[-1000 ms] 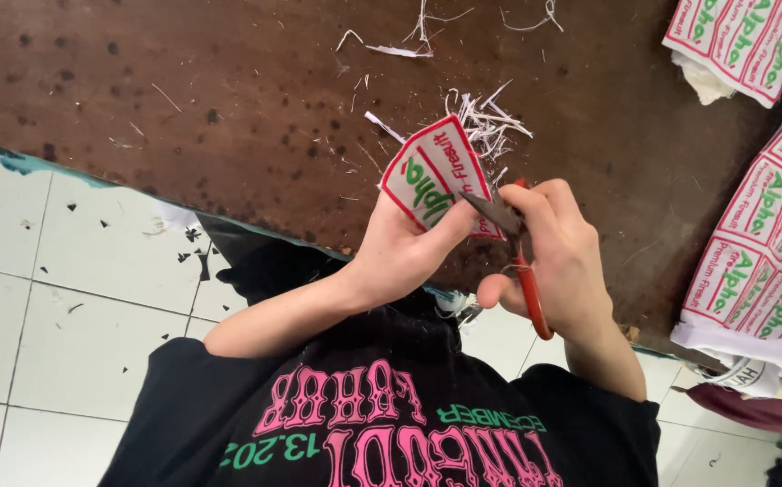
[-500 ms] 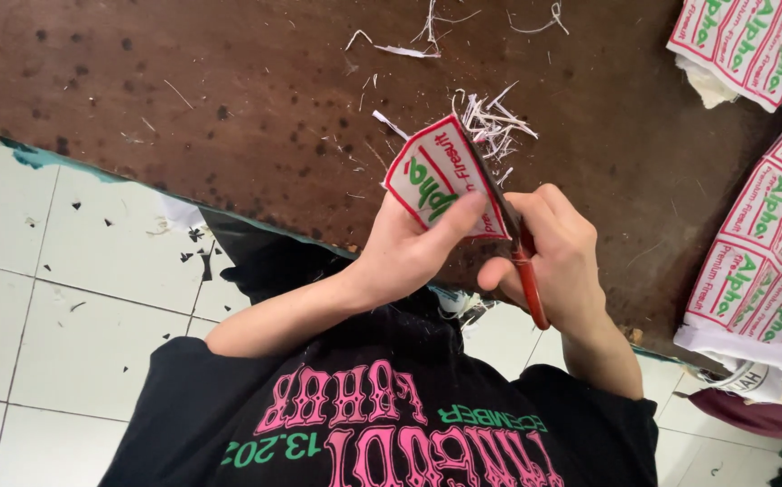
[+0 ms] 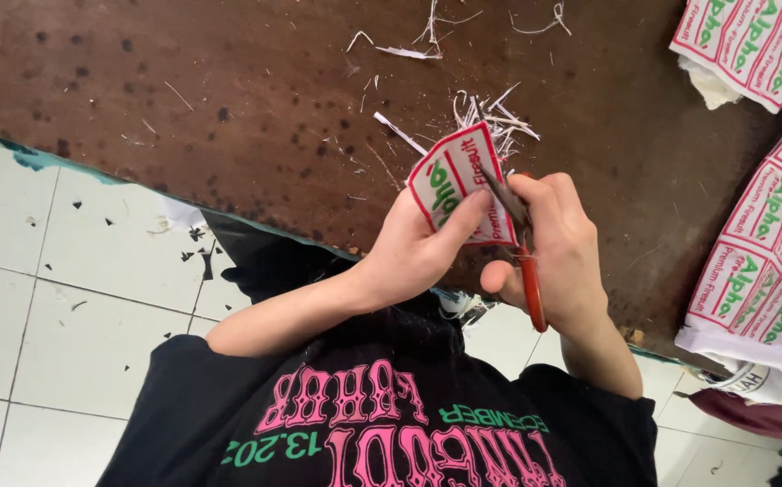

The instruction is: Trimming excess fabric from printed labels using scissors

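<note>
Patch [image 3: 452,185], white w/ red border and green lettering, is pinched in the left hand [image 3: 418,248] above the brown table [image 3: 229,108], long axis tilted up-right. Right hand [image 3: 558,243], just beside it, grips red-handled scissors [image 3: 532,289], blades at the patch's right edge. White trimmings [image 3: 490,113] lie behind; uncut sheets of matching patches [image 3: 770,261] are stacked at far right.

Bare brown table [image 3: 184,108] leftward, paper scraps [image 3: 490,113] ahead, label sheets [image 3: 770,252] crowding right
</note>
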